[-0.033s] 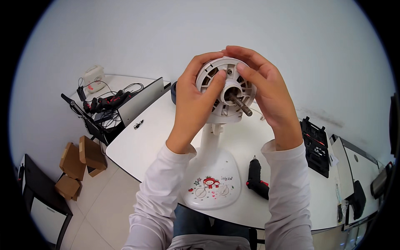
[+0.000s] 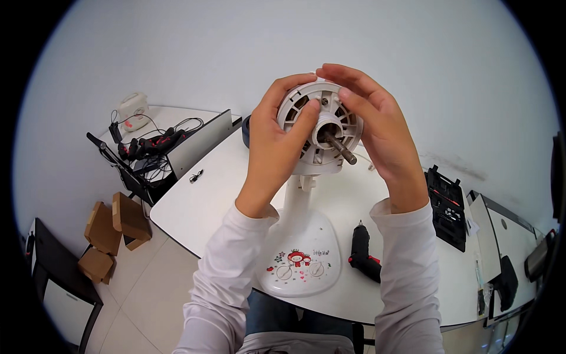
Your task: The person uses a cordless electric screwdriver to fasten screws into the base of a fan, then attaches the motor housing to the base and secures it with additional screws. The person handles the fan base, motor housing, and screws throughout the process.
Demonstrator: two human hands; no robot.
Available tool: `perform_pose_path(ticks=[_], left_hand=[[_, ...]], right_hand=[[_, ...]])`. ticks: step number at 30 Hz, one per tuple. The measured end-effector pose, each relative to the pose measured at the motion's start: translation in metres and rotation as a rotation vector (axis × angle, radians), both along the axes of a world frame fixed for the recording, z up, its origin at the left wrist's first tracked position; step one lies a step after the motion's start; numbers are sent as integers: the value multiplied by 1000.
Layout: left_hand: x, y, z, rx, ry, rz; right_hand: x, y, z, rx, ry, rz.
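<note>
A white electric fan without blades or grille stands on the table. Its round motor housing (image 2: 321,166) faces me, and a metal shaft (image 2: 343,150) sticks out of the collar at its middle. My left hand (image 2: 270,141) is wrapped round the left side, thumb pressed on the front face beside the collar. On the right side, my right hand (image 2: 390,138) curves round the housing, its thumb near the upper front and its fingers over the top edge. The fingertips behind the rim are partly hidden. Below is the fan's base (image 2: 303,236), with red cartoon figures and two round knobs.
A black and red power screwdriver (image 2: 364,253) lies right of the base on the white table (image 2: 200,218). Farther right is an open black tool case (image 2: 446,209). A small black cable (image 2: 196,176) lies at left. Cardboard boxes (image 2: 100,230) stand on the floor.
My right hand has shifted very slightly, its thumb and fingers moving a little up and right on the housing. My left hand and the fan look the same.
</note>
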State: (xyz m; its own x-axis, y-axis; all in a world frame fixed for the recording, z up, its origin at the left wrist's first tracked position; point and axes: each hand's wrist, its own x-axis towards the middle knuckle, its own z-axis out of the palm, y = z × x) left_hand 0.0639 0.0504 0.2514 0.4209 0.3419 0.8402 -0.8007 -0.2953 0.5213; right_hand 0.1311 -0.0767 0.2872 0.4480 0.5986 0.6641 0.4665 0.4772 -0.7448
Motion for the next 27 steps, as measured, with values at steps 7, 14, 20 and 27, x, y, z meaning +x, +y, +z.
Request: perform_pose_path(ticks=[7,14,20,27], left_hand=[[3,6,-4,65,-26,105],[4,4,-6,41,-21,75],[5,5,-7,16,-21,50],[4,8,-7,40,-34,48]], right_hand=[[10,-41,-19,-25,-70,-248],[1,-145,-113,-791,-392,-394],[-32,-163,-217,-1141,-525,-513],[-28,-139,-233,-1138,-357,-786]])
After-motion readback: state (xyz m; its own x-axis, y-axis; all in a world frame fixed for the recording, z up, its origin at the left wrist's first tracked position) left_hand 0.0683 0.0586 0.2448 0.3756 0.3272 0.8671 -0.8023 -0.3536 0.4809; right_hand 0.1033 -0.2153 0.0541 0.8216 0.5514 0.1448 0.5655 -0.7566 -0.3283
